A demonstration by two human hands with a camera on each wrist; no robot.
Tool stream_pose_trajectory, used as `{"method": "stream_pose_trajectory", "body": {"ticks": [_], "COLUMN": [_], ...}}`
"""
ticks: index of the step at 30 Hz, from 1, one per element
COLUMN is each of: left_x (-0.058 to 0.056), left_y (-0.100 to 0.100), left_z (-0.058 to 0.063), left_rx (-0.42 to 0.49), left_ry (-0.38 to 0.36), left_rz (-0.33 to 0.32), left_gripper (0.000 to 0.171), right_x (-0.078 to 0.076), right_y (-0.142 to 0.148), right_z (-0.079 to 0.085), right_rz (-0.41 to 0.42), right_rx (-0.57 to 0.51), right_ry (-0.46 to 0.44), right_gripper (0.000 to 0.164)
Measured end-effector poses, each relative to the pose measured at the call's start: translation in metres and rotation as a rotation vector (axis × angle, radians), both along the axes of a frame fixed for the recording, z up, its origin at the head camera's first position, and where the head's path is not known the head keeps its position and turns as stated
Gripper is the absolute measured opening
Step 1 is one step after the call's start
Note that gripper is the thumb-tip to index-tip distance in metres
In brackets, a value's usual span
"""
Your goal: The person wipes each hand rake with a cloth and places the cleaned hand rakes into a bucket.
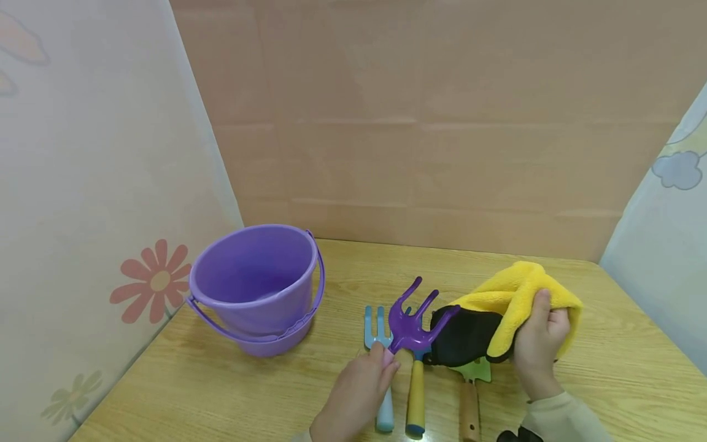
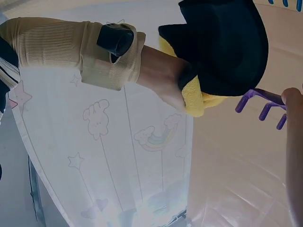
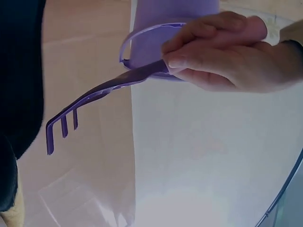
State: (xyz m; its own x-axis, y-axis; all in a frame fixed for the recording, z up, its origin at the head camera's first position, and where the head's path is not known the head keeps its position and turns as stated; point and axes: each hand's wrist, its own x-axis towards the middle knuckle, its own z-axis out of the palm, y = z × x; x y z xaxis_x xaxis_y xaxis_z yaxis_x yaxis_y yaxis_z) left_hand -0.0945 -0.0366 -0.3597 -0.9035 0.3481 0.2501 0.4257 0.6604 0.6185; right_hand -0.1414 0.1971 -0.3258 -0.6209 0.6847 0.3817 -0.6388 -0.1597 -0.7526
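Note:
My left hand (image 1: pixel 353 393) grips the pink handle of a purple hand rake (image 1: pixel 409 331), its three curved tines pointing up and away. The right wrist view shows the fingers wrapped round that handle, with the tines (image 3: pixel 64 126) bent downward. My right hand (image 1: pixel 538 344) holds a soft yellow-and-black cloth (image 1: pixel 513 294) bunched up, thumb over the yellow side. In the left wrist view the cloth's black side (image 2: pixel 227 52) is broad and rounded, covering most of the right hand. The rake's tines overlap the cloth's black part in the head view.
A purple bucket (image 1: pixel 254 322) with its handle down stands at the left. Below the hands lie a light-blue fork (image 1: pixel 385 414), a yellow-handled tool (image 1: pixel 417 393) and a green trowel (image 1: pixel 475 371) with a wooden handle. Printed sheets and a tan backdrop (image 1: pixel 420 123) enclose the wooden table (image 1: pixel 177 393).

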Motion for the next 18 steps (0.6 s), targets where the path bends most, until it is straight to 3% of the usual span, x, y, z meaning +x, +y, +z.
{"method": "stream_pose_trajectory", "body": {"ticks": [4,11,14,18], "left_x": [-0.001,0.000,0.001,0.002], "left_y": [0.001,0.003,0.004,0.006], "left_z": [0.000,0.002,0.003,0.006], "left_rx": [0.045,0.065,0.067,0.067], "left_ry": [-0.043,-0.065,-0.034,-0.026], "left_rz": [-0.010,0.003,-0.003,-0.008], "left_gripper": [0.024,0.023,0.025,0.027], "right_x": [0.007,0.014,0.013,0.010], "right_y": [-0.001,0.002,0.002,-0.003], "right_z": [0.003,0.001,-0.001,-0.005], "right_rz": [0.131,0.409,0.493,0.526], "right_rx": [0.016,0.179,0.228,0.275], "right_ry": [-0.145,-0.432,-0.508,-0.535], "right_gripper": [0.028,0.034,0.034,0.034]}}
